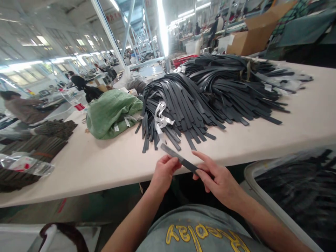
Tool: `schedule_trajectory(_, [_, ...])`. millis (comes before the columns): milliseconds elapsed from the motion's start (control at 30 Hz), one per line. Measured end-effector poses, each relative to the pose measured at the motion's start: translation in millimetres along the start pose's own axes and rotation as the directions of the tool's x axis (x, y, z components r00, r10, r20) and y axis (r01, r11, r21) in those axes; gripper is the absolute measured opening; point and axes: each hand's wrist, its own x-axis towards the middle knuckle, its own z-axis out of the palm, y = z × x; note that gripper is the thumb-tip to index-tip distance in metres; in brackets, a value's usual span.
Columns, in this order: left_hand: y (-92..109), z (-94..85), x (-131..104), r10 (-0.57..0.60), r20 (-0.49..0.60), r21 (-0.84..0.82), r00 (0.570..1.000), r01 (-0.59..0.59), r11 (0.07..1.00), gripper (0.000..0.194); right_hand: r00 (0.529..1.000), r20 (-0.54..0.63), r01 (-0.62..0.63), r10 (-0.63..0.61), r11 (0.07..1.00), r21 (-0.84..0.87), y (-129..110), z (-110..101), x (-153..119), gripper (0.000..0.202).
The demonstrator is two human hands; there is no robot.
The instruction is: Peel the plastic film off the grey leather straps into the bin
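Note:
Both of my hands hold one dark grey flat strip (189,166) at the table's front edge. My left hand (166,170) pinches it near the middle, and its far end points up and left toward the table. With thumb and fingers, my right hand (215,177) grips the near end, the index finger stretched out. Just beyond lies a large heap of similar dark strips (173,98), fanned out with their ends toward me. A crumpled white ribbon (162,117) hangs over the heap's left side.
A green cloth bag (111,113) sits left of the heap. Brown strip bundles (49,147) and a clear plastic bottle (26,164) are at far left. A white-rimmed bin (252,175) with dark strips stands at right. Behind are a cardboard box (252,38) and seated people.

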Motion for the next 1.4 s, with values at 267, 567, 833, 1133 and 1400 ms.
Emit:
schedule_trajectory(267, [18,-20.0,-30,0.193,-0.114,-0.031,0.974,-0.198,0.980,0.023,0.987,0.143,0.068,-0.077,0.995,0.068,-8,9,7,0.051])
schedule_trajectory(567, [26,-62.8,-91,0.406,-0.246,0.198,0.880,-0.365,0.910,0.018,0.891,0.364,0.206,-0.273,0.955,0.212,-50,62,43,0.054])
schedule_trajectory(833, [20,-133.6,-173,0.284,-0.792,-0.023,0.540,-0.492,0.871,0.025,0.678,0.727,0.084,-0.107,0.994,0.068,-59,98,49,0.058])
schedule_trajectory(1133, [-24,-118.3,-157,-0.268,-0.648,-0.603,0.713,-0.264,0.753,0.010,0.657,0.752,0.338,-0.049,0.911,-0.236,-63,120,53,0.051])
schedule_trajectory(1400, [-24,-126.3,-141,-0.207,-0.629,-0.589,0.749,-0.286,0.756,0.011,0.699,0.715,0.173,-0.006,0.972,-0.161,-49,123,53,0.053])
